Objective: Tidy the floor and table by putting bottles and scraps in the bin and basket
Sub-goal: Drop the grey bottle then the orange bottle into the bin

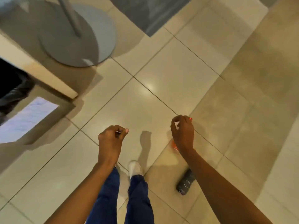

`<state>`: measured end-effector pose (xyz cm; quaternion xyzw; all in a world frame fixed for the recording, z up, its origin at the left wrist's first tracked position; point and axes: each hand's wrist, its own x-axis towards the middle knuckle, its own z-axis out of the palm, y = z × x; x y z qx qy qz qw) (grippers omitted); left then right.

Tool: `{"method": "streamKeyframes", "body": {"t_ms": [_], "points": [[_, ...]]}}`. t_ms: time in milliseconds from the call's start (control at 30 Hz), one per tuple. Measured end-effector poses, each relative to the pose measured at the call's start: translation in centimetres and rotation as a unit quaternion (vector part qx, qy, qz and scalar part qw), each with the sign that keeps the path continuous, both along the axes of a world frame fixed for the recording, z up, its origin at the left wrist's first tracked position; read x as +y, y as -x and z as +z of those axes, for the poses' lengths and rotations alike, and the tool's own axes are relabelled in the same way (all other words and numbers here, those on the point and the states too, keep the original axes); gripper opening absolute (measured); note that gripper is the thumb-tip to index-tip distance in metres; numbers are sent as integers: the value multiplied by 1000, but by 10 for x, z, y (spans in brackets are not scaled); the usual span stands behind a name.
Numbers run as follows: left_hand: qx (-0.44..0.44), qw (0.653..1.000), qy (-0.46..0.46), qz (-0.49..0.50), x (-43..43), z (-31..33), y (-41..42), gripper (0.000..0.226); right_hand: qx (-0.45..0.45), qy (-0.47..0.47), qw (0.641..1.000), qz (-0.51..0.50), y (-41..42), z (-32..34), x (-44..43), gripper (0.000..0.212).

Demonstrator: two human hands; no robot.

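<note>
While the left hand [111,139] pinches a scrap [118,132] and the right hand [182,133] curls round an orange bottle [174,145], both right of the bin [48,78], that light pinch could drop the scrap. A dark bottle [184,185] farther right of the bin, near the shoe [135,168], could cause a trip; open tiles [129,102] run up to the bin's edge.

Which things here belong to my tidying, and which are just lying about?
Job: dark plastic bottle on floor; orange red-capped bottle behind right hand; thin scrap pinched by left hand; black-lined bin.
Lying about: round grey table base; grey floor mat.
</note>
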<state>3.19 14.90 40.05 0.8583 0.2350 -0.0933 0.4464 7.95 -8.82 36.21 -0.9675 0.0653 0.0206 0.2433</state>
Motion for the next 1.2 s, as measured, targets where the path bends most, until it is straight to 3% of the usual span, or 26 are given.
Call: {"method": "streamKeyframes", "body": {"t_ms": [200, 400, 633, 900, 1000, 1200], "points": [[43, 989, -6, -139, -86, -41, 19, 17, 54, -4, 989, -140, 92, -43, -103, 9], [42, 967, -38, -249, -145, -112, 25, 17, 102, -9, 952, -290, 170, -116, -169, 18], [23, 918, -25, -394, -226, -238, 27, 15, 294, -18, 858, -421, 237, -259, -212, 60], [-10, 838, -79, -540, -301, -374, 9, 21, 363, -49, 777, -512, 281, -416, -245, 93], [-40, 811, -101, -575, -306, -385, 4, 21, 395, -22, 770, -500, 287, -439, -245, 98], [-20, 822, -65, -565, -291, -359, 4, 16, 361, -5, 807, -467, 270, -406, -226, 94]]}}
